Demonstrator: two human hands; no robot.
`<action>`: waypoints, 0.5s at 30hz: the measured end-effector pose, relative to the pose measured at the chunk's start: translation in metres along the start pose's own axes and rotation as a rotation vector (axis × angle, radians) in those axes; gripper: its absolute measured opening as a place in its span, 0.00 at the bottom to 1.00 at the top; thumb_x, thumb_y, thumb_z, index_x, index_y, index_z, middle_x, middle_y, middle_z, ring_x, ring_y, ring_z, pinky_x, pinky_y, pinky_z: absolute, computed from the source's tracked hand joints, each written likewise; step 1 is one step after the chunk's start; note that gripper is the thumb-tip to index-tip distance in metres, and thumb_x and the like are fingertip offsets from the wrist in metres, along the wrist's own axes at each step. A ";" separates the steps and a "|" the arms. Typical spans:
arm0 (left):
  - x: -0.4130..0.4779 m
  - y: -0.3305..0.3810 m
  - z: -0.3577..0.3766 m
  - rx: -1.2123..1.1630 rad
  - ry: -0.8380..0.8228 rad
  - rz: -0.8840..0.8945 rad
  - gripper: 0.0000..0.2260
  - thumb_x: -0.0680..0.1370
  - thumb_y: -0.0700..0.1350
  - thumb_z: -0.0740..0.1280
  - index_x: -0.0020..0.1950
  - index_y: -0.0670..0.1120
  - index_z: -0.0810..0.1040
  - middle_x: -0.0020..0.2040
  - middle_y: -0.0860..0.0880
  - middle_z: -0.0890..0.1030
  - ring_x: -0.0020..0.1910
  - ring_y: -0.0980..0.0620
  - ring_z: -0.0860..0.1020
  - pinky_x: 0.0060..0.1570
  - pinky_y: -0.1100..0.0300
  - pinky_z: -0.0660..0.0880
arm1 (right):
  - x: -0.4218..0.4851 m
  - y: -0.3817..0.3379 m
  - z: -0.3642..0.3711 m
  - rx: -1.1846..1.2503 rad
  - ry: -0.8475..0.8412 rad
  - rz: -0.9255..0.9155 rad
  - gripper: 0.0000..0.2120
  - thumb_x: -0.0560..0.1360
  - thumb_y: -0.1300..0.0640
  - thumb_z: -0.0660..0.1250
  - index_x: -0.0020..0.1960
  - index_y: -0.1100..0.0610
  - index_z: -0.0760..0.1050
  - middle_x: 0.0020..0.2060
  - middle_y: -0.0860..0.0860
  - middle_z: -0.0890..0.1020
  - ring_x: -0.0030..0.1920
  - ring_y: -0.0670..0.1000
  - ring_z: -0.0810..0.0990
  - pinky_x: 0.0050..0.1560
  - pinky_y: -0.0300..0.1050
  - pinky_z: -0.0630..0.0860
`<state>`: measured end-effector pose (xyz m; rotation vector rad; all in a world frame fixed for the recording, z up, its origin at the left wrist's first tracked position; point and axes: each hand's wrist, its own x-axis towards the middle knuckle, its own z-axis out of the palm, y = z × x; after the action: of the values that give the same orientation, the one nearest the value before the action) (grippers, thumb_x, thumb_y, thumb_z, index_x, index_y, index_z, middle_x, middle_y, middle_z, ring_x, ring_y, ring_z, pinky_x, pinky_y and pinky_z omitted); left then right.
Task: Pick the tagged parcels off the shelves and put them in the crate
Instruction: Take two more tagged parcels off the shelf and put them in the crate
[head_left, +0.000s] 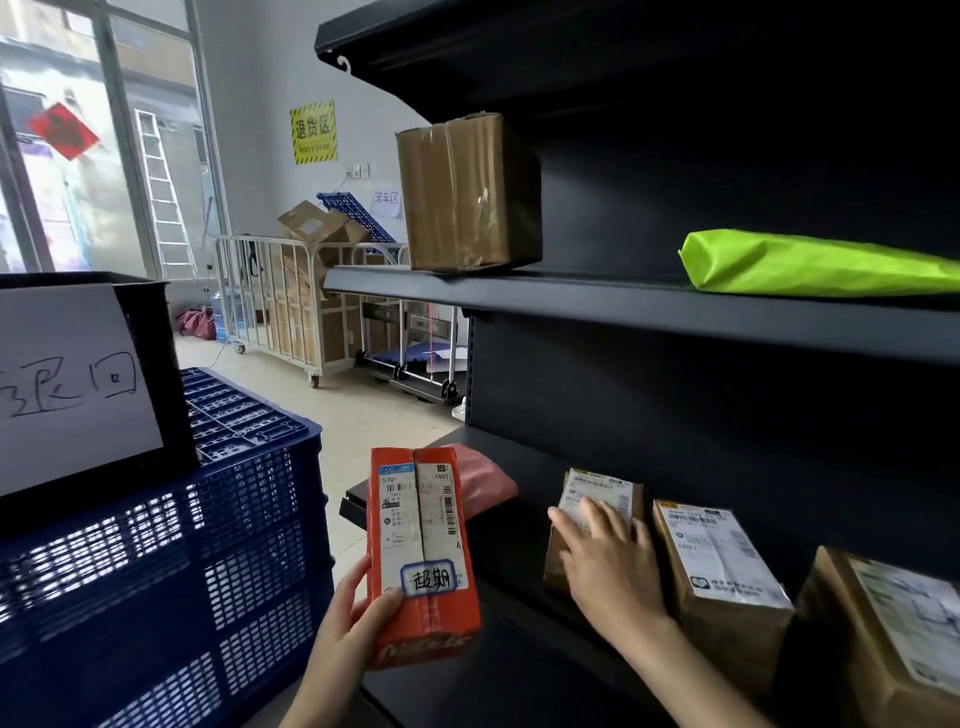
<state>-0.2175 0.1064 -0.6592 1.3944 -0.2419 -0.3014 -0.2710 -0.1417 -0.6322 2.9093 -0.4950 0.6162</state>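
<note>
My left hand grips an orange-red parcel by its lower end, held upright beside the shelf; a blue-framed handwritten tag sits on its white label. My right hand rests with spread fingers on a small brown parcel standing on the lower shelf. Two more brown labelled parcels stand to its right. At the left, a black crate with a handwritten white sign stands on a blue crate.
A pink soft parcel lies at the lower shelf's left end. On the upper shelf stand a taped brown box and a bright green package. White roll cages with cartons stand by the far wall.
</note>
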 end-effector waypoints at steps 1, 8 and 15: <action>0.001 -0.001 0.001 -0.003 0.001 0.000 0.53 0.41 0.67 0.78 0.64 0.58 0.68 0.54 0.43 0.82 0.48 0.43 0.83 0.53 0.43 0.78 | -0.002 0.002 0.002 -0.007 0.001 0.012 0.28 0.53 0.51 0.81 0.52 0.46 0.81 0.48 0.55 0.84 0.49 0.57 0.83 0.45 0.59 0.79; 0.002 -0.001 -0.004 -0.045 0.031 -0.015 0.52 0.41 0.67 0.78 0.63 0.58 0.69 0.52 0.44 0.83 0.48 0.43 0.84 0.52 0.44 0.78 | -0.004 0.002 -0.007 0.020 -0.019 0.033 0.26 0.74 0.49 0.65 0.71 0.42 0.63 0.70 0.55 0.68 0.71 0.56 0.65 0.69 0.60 0.59; 0.005 0.000 -0.025 -0.040 0.122 -0.002 0.24 0.74 0.46 0.67 0.69 0.51 0.66 0.53 0.43 0.81 0.49 0.42 0.82 0.46 0.50 0.78 | 0.011 -0.046 -0.017 0.286 0.067 -0.096 0.27 0.73 0.54 0.66 0.71 0.55 0.66 0.70 0.55 0.68 0.71 0.54 0.66 0.71 0.51 0.61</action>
<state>-0.2037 0.1279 -0.6636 1.3677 -0.1335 -0.2208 -0.2519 -0.0981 -0.6150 3.1411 -0.2765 0.8294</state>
